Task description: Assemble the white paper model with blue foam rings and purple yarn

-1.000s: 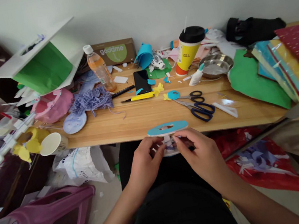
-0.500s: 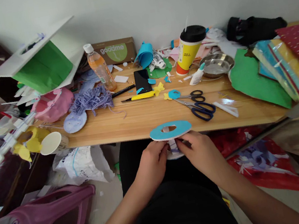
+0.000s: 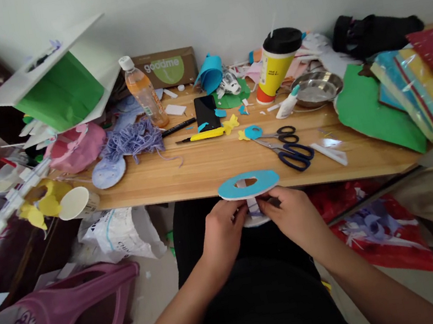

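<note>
Both my hands hold a small foam craft piece just in front of the wooden table's [image 3: 201, 173] near edge, above my lap. Its top is a blue foam ring [image 3: 264, 181] with a hole in the middle, set on a white post above a white disc. My left hand [image 3: 224, 233] pinches the post from the left with closed fingers. My right hand [image 3: 295, 218] pinches it from the right, fingers curled under the ring.
On the table lie dark blue scissors [image 3: 293, 154], a yellow utility knife [image 3: 205, 135], a black phone [image 3: 206, 112], an orange drink bottle [image 3: 144, 93], a yellow cup with a black lid [image 3: 277, 64], a steel bowl [image 3: 316, 89], purple yarn [image 3: 133, 140] and coloured sheets [image 3: 417, 87]. A pink plastic stool [image 3: 69, 322] stands lower left.
The blue ring has tilted so its top face shows more. My hands have closed in on the post beneath it and shifted slightly right.
</note>
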A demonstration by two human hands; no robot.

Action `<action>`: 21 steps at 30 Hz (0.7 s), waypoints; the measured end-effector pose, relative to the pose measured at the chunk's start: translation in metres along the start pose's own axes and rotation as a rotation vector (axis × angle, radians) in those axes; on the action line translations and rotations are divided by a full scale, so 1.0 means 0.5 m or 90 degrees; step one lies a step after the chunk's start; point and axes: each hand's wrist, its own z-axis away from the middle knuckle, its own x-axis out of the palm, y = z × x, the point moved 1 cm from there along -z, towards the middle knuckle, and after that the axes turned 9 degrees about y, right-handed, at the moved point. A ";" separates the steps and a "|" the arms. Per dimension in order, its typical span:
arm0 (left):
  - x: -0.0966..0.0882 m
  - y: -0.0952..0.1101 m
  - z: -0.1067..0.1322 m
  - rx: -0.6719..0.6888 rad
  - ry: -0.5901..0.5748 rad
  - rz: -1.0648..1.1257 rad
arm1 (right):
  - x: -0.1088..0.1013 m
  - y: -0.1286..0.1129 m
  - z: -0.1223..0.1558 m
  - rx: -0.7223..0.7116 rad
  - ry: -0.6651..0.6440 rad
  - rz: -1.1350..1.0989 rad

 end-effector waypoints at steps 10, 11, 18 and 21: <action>-0.016 0.016 -0.017 -0.058 -0.007 -0.019 | -0.024 -0.028 0.013 0.014 -0.025 -0.098; -0.019 0.016 -0.020 -0.067 -0.014 -0.015 | -0.026 -0.030 0.016 0.016 -0.027 -0.111; -0.046 0.006 -0.036 -0.063 -0.108 0.002 | -0.019 -0.033 0.020 0.004 0.003 -0.102; -0.056 0.006 -0.041 -0.041 -0.150 -0.018 | -0.014 -0.034 0.017 -0.006 0.004 -0.095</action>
